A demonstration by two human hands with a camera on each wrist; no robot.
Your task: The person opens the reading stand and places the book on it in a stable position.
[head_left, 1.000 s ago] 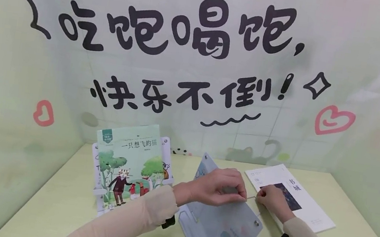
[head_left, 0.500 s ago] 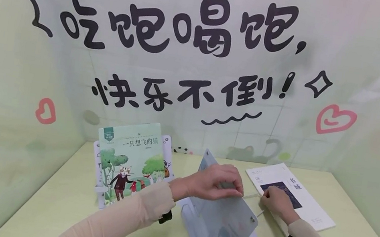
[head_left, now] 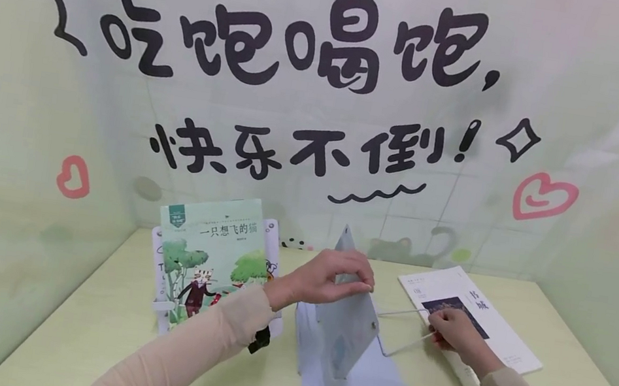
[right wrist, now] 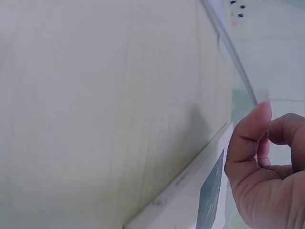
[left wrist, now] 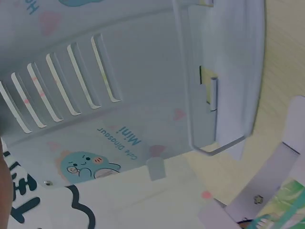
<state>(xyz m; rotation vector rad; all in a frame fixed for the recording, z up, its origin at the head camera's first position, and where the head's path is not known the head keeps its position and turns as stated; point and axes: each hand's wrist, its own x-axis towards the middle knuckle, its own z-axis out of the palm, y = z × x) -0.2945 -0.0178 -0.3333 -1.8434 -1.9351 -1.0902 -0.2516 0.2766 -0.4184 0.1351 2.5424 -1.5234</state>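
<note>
A pale blue book stand (head_left: 345,336) is raised in the middle of the table, its panel steeply tilted above a flat base (head_left: 372,380). My left hand (head_left: 335,279) holds the panel's top edge, thumb on one face and fingers curled over the other. The left wrist view takes in the slotted panel (left wrist: 147,62), printed with a cartoon dinosaur. On the far right side of the stand, a thin wire leg (right wrist: 238,62) sticks out from the panel. My right hand (head_left: 453,330) pinches its outer end between thumb and fingers.
To the left, a green picture book (head_left: 219,246) leans on a second white stand (head_left: 273,237). A white magazine (head_left: 508,343) with a dark picture lies flat at the right, partly behind the right hand. A printed backdrop (head_left: 322,102) closes off the rear.
The stand has turned and its top shifted left with my left hand. My right hand has moved slightly right with the wire leg, which now shows farther out from the panel.
</note>
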